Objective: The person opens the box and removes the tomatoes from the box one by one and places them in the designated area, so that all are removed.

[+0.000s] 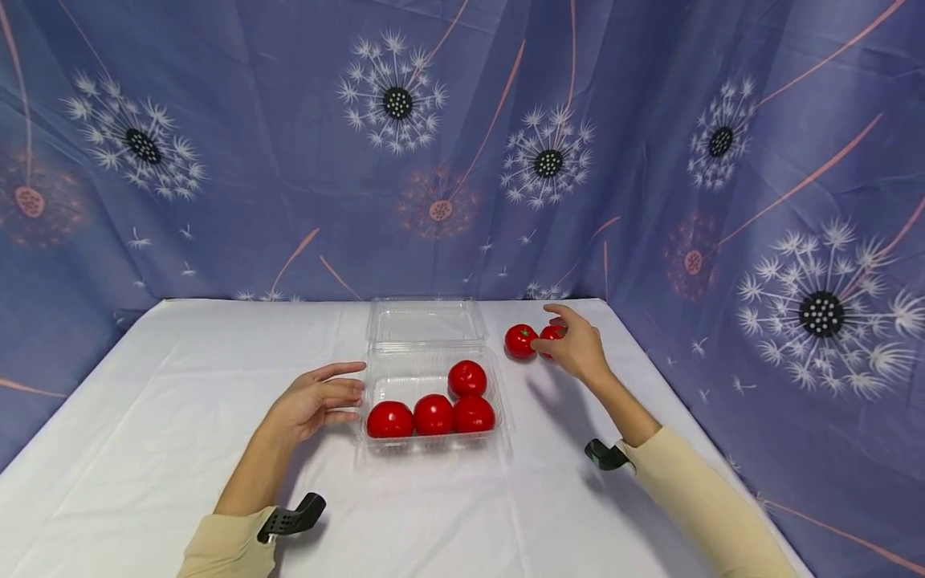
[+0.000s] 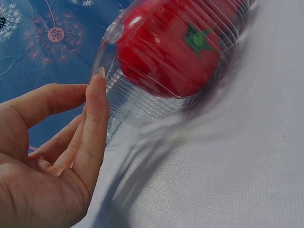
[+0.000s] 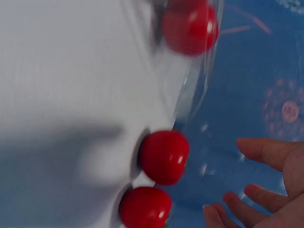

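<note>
A clear plastic clamshell box [image 1: 393,388] lies with its lid [image 1: 426,323] folded back, away from me. Several red tomatoes [image 1: 433,415] sit inside, most along the near wall and one at the right side. My left hand [image 1: 311,401] is at the box's left side, its fingertips touching the clear wall; the left wrist view shows a tomato [image 2: 166,52] with a green stem through the plastic. Over two loose tomatoes [image 3: 164,156] right of the box, my right hand [image 1: 578,345] hovers with fingers spread, partly covering the farther-right tomato [image 1: 551,340]. A gap separates fingers and tomatoes in the right wrist view.
A white cloth covers the table [image 1: 181,377]. Behind and to the right hangs a blue curtain [image 1: 289,160] with a dandelion pattern, close to the table's edges. Each wrist carries a small black camera mount [image 1: 292,518].
</note>
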Demonstrator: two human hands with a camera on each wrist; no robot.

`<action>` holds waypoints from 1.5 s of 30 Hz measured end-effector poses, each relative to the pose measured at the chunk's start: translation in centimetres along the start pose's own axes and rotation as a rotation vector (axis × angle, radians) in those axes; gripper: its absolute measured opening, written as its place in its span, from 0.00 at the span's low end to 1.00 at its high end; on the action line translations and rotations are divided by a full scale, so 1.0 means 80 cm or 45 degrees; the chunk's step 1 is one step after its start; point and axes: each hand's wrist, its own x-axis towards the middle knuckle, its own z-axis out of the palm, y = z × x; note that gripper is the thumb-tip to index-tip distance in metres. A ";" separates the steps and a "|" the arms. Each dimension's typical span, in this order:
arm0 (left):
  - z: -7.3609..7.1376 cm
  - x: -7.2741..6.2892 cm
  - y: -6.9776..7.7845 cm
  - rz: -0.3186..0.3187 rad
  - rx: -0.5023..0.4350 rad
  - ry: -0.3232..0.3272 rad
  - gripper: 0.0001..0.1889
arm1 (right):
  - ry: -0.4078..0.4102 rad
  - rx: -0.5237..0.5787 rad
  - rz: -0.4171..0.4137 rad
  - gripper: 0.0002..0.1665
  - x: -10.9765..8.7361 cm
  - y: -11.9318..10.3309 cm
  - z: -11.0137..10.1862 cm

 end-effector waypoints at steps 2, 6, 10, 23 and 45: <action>-0.001 -0.001 0.000 0.004 0.001 -0.015 0.28 | -0.018 0.013 -0.036 0.40 -0.007 -0.008 0.006; -0.001 -0.003 -0.001 0.002 0.010 -0.022 0.28 | -0.058 0.056 -0.102 0.39 -0.018 -0.024 0.019; -0.001 -0.002 -0.001 -0.003 0.017 -0.014 0.29 | -0.124 0.101 -0.131 0.39 -0.027 -0.040 0.031; 0.002 0.000 0.001 -0.003 0.039 0.027 0.31 | -0.263 0.154 -0.185 0.38 -0.037 -0.071 0.064; 0.002 0.002 0.000 -0.007 0.078 0.056 0.31 | -0.361 -0.006 -0.210 0.41 -0.038 -0.074 0.087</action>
